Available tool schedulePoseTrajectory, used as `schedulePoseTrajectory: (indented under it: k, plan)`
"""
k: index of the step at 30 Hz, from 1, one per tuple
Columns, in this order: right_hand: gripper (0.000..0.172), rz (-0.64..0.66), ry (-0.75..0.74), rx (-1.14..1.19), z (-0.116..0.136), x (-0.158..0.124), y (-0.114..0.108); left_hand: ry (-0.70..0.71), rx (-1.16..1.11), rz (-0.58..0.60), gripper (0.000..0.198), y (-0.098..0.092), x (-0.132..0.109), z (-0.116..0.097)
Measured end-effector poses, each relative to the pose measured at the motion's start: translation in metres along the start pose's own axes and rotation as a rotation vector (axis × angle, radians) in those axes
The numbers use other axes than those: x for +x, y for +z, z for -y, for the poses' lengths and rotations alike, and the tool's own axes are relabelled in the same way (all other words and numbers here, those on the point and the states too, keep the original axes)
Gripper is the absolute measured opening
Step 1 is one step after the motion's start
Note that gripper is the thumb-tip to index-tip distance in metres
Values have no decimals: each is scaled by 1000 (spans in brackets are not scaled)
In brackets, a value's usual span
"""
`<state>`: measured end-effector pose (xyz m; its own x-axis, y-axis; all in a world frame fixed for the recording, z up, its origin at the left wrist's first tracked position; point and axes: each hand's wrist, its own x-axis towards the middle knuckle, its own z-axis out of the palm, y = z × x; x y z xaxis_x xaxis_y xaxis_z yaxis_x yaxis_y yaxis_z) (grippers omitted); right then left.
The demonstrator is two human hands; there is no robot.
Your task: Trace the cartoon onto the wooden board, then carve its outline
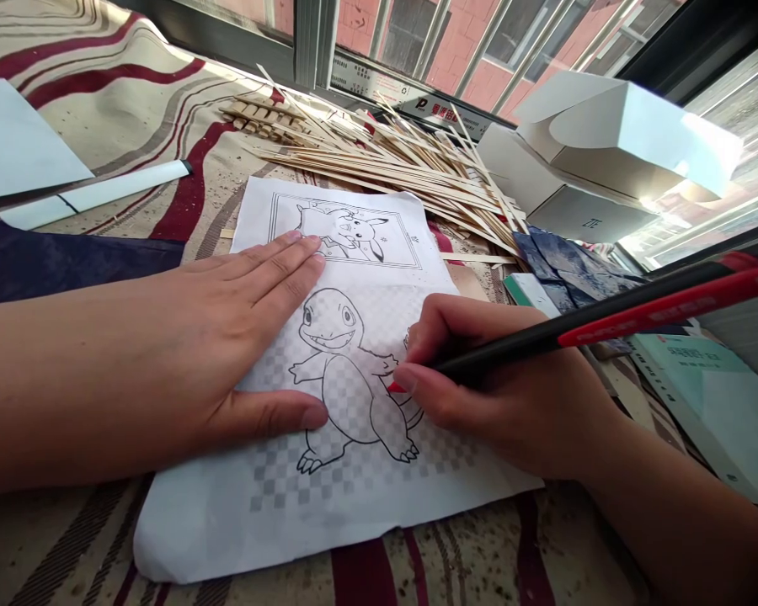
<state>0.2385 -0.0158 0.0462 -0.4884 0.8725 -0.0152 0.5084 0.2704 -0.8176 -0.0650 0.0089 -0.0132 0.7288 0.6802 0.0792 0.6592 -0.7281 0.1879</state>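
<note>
My left hand [253, 320] lies flat on a white sheet of paper [354, 518], fingers stretched out and thumb apart. A line drawing of a cartoon lizard [347, 396] on a grey checkered background is on the sheet. Above it is a framed drawing of a cartoon creature with pointed ears [360, 227], partly under my left fingertips. My right hand [499, 387] is closed around a black and red pencil [543, 341]. Its red tip touches or nearly touches the paper by the lizard's right side. My right fingers hide part of the lizard's tail.
A pile of thin wooden strips [404, 160] lies beyond the paper, before the window. An open white box [581, 168] stands at the back right. Green-and-white books [713, 396] lie at the right. A white strip [101, 194] and a pale sheet [25, 139] are at the left.
</note>
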Motion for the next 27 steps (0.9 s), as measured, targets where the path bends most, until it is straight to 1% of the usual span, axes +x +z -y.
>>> schedulePoseTrajectory:
  k: [4,11,16,19,27]
  plan:
    - [26,19,8,18,0,0,0,-6,-7,19,114,-1,0,-1]
    - [25,40,0,32,0,0,-2,11,47,-2,113,1,0,0]
    - [25,26,-5,48,0,-1,-2,126,177,-119,106,3,-4,2]
    - [25,16,-14,47,-1,-2,-1,142,200,-146,105,4,-5,3]
    - [26,68,-11,20,0,-1,-3,126,190,-130,106,1,-3,2]
